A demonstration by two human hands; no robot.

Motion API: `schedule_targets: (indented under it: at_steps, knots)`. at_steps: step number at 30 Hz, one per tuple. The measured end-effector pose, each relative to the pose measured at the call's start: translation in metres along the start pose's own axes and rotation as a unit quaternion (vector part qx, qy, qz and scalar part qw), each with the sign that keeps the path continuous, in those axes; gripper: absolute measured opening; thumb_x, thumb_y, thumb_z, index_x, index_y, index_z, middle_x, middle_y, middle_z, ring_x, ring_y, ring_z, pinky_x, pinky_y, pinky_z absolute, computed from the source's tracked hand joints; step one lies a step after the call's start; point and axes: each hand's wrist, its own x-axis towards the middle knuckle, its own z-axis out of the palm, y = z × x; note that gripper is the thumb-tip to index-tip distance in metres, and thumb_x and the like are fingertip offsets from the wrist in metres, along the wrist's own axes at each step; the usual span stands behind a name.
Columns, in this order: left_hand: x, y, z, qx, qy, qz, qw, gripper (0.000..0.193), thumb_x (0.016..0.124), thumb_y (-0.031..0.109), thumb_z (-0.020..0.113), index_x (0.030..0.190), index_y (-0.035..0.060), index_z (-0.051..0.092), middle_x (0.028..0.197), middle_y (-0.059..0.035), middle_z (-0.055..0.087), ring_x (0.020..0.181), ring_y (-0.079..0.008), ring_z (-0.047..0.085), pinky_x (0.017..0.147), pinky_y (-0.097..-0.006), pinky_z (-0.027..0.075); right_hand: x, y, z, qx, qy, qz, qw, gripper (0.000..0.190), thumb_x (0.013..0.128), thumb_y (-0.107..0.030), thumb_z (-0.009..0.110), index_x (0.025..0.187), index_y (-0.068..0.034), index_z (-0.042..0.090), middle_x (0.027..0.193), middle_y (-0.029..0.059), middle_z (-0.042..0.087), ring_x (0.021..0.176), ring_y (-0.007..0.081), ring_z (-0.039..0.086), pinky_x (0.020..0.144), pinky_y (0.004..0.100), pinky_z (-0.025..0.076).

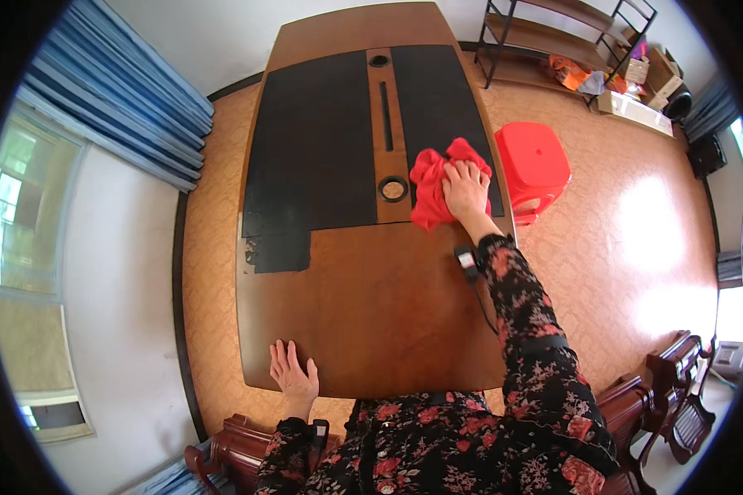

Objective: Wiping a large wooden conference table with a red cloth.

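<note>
A long wooden table (pixel 378 309) with black inlaid panels (pixel 319 136) stretches away before me. My right hand (pixel 465 189) is pressed on a crumpled red cloth (pixel 430 185), which it grips against the right-hand black panel near the table's right edge. Fabric bunches up around the fingers and hides what lies beneath. At the near left corner, my left hand (pixel 295 376) rests palm down on the bare wood, its fingers apart and holding nothing. A dark patch (pixel 282 250) with ragged edges overlaps the left panel's near corner.
A red plastic stool (pixel 534 154) stands close against the table's right side. Carved wooden chairs (pixel 619 402) are near me at the right, another (pixel 241 445) at the left. Farther back stands a metal-framed shelf (pixel 542 40) with boxes beside it. Blue curtains (pixel 124 93) hang at the left.
</note>
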Motion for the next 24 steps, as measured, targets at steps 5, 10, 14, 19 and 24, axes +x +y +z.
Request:
schedule_targets:
  at_steps: [5, 10, 14, 19, 24]
  knots:
    - [0.003, 0.004, -0.002, -0.001, -0.007, -0.004, 1.0, 0.062, 0.089, 0.028, 0.057, 0.143, 0.0061, 0.037, 0.152, -0.0205, 0.028, 0.141, -0.0414, 0.022, 0.11, -0.0548, 0.021, 0.015, -0.032, 0.003, -0.049, -0.04, 0.134, 0.989, 0.038, 0.09, -0.033, 0.052, 0.125, -0.018, 0.052, 0.131, 0.0069, 0.05, 0.129, 0.0285, 0.039, 0.102, 0.0554, 0.029]
    - [-0.003, -0.006, 0.002, 0.003, 0.005, -0.01, 1.0, 0.06, 0.09, 0.029, 0.055, 0.143, 0.0062, 0.037, 0.151, -0.0202, 0.029, 0.141, -0.0409, 0.023, 0.11, -0.0551, 0.021, -0.072, -0.008, -0.023, 0.023, -0.025, -0.155, 0.987, 0.036, 0.089, -0.033, 0.054, 0.122, -0.018, 0.055, 0.131, 0.007, 0.05, 0.129, 0.0283, 0.039, 0.102, 0.0533, 0.031]
    - [-0.002, -0.004, -0.001, 0.002, 0.006, -0.008, 1.0, 0.059, 0.09, 0.027, 0.053, 0.143, 0.0065, 0.036, 0.152, -0.0194, 0.029, 0.141, -0.0412, 0.023, 0.11, -0.0554, 0.02, -0.122, 0.037, -0.068, 0.071, -0.083, -0.22, 0.969, 0.041, 0.084, -0.029, 0.059, 0.124, -0.019, 0.056, 0.131, 0.0072, 0.051, 0.128, 0.029, 0.04, 0.104, 0.052, 0.031]
    - [-0.002, -0.002, -0.001, 0.013, 0.006, 0.002, 1.0, 0.059, 0.09, 0.027, 0.053, 0.143, 0.0065, 0.036, 0.152, -0.0194, 0.029, 0.141, -0.0414, 0.023, 0.11, -0.0553, 0.02, -0.041, 0.073, -0.028, -0.017, -0.031, -0.038, 0.999, 0.041, 0.087, -0.029, 0.057, 0.126, -0.02, 0.052, 0.134, 0.0065, 0.047, 0.127, 0.0302, 0.04, 0.101, 0.0529, 0.036]
    - [0.003, 0.002, 0.0, 0.009, -0.008, -0.006, 1.0, 0.061, 0.09, 0.029, 0.054, 0.143, 0.0053, 0.035, 0.151, -0.0221, 0.029, 0.141, -0.0423, 0.022, 0.109, -0.0568, 0.021, 0.02, 0.061, -0.012, -0.023, -0.099, 0.182, 0.978, 0.046, 0.093, -0.037, 0.047, 0.136, -0.022, 0.046, 0.142, 0.0074, 0.042, 0.13, 0.034, 0.038, 0.101, 0.0539, 0.038]
